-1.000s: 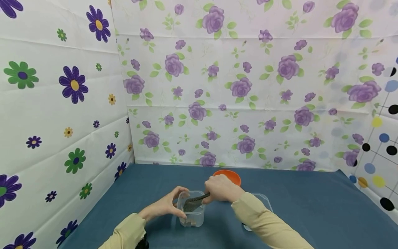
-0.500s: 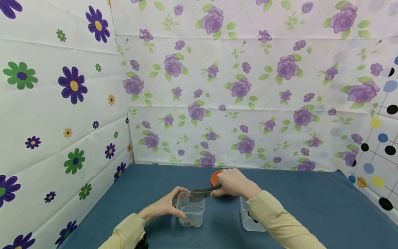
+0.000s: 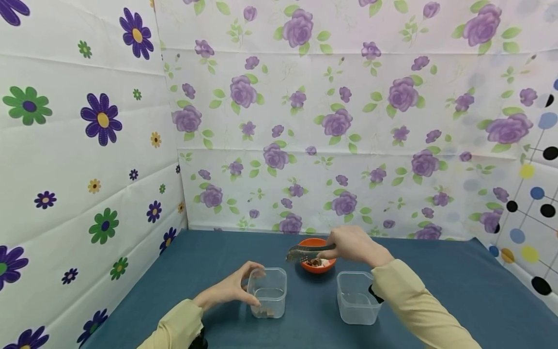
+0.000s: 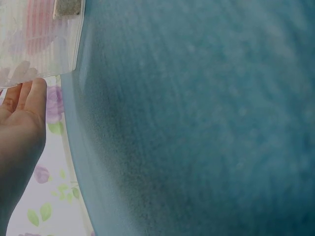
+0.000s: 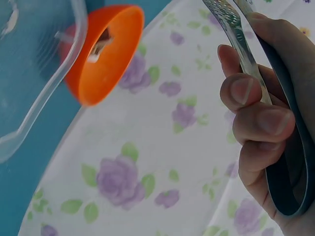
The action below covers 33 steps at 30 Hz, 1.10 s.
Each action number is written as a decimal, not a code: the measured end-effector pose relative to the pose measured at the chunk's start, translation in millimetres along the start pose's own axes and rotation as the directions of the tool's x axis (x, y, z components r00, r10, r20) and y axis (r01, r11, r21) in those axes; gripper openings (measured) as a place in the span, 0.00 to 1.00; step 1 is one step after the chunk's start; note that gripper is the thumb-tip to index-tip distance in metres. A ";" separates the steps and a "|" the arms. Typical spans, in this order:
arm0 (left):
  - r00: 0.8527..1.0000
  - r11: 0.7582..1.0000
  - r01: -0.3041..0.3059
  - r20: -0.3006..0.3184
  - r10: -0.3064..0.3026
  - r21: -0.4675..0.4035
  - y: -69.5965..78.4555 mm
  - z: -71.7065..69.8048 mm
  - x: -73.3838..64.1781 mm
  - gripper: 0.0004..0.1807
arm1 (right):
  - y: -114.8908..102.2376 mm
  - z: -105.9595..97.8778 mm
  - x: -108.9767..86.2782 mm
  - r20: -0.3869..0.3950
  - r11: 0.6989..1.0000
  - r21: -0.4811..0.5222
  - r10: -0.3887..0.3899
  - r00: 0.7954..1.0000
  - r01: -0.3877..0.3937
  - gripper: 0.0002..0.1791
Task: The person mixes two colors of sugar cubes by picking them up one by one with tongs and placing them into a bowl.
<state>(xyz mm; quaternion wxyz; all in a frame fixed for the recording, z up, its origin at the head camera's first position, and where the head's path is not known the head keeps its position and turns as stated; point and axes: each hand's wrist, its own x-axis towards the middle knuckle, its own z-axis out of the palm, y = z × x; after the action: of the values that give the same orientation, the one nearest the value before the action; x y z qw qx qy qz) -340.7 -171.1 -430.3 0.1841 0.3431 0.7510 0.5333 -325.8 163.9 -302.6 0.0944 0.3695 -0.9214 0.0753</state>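
Observation:
My left hand (image 3: pixel 231 289) spans a clear plastic container (image 3: pixel 279 299), thumb on the near side and fingers on the far side. A few small beige pieces lie at its bottom, and a greyish-brown piece (image 4: pixel 68 7) shows through its wall in the left wrist view. Metal tongs (image 3: pixel 301 252) with perforated tips are gripped in my right hand (image 3: pixel 354 245), fingers wrapped round the arms. The tongs hover over the left part of an orange bowl (image 3: pixel 315 242) that holds brown and whitish pieces. In the right wrist view, the tongs' arms (image 5: pixel 238 42) stand apart; their tips are cut off.
Another clear plastic container (image 3: pixel 358 315) stands at the right, partly behind the right sleeve. A blue cloth (image 3: pixel 436 291) covers the table. Flower-patterned sheets (image 3: pixel 279 121) hang at the back and left, and a dotted one at the right.
My right hand has lifted the tongs out of the left container and moved right and away to the orange bowl. The right container has come into view. My left hand has stayed put.

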 end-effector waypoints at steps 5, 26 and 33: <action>1.000 1.000 0.011 -0.003 -0.011 -0.002 1.8 0.4 -0.3 0.38 | 16.3 -2.0 -8.7 -0.006 0.998 -0.025 0.052 0.999 -0.052 0.23; 1.000 1.000 0.009 0.002 -0.009 -0.008 1.6 0.2 -0.5 0.38 | 57.4 -4.4 -19.7 0.014 0.966 -0.103 0.239 0.971 -0.237 0.26; 1.000 1.000 0.010 0.001 -0.010 -0.004 2.1 0.3 0.1 0.39 | 62.4 -1.5 -18.1 0.021 0.957 -0.140 0.261 0.965 -0.256 0.28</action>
<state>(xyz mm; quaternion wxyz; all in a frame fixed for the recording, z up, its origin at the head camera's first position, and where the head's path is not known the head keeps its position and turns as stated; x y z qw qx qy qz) -339.9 -170.4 -428.4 0.1878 0.3395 0.7515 0.5335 -356.2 221.0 -309.6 0.0906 0.2400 -0.9664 0.0170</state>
